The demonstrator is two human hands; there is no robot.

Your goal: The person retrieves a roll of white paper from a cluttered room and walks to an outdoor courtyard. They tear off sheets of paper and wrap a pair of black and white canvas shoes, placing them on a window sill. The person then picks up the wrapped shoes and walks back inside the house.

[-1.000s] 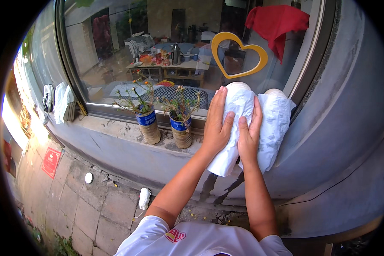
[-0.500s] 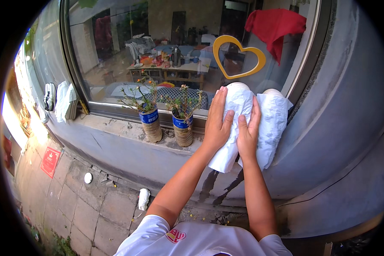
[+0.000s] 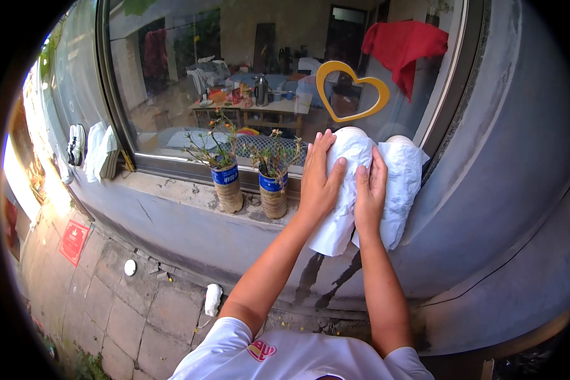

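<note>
Two long shapes wrapped in white tissue paper lean side by side against the window on the sill. They look like shoes, with pale rounded ends poking out at the top. My left hand [image 3: 321,183] lies along the left side of the nearer paper-wrapped shoe [image 3: 347,166], its fingers stretched out. On that shoe's other side, my right hand [image 3: 370,195] rests with straight fingers in the gap before the right paper-wrapped shoe [image 3: 402,183]. Both palms press the paper from the sides, thumbs on the front. Most of the shoes is hidden under the paper.
Two cut-bottle planters [image 3: 227,183] with flowering stems stand on the sill [image 3: 171,189] left of my hands. A yellow heart-shaped frame [image 3: 386,95] is on the glass. Farther left are a sneaker [image 3: 76,144] and another paper-covered shoe [image 3: 98,152]. A white bundle [image 3: 213,299] lies on the paving.
The view has shifted slightly, so the window sits a little lower. Both hands stay pressed on the same wrapped shoe, with only slight shifts of the fingers.
</note>
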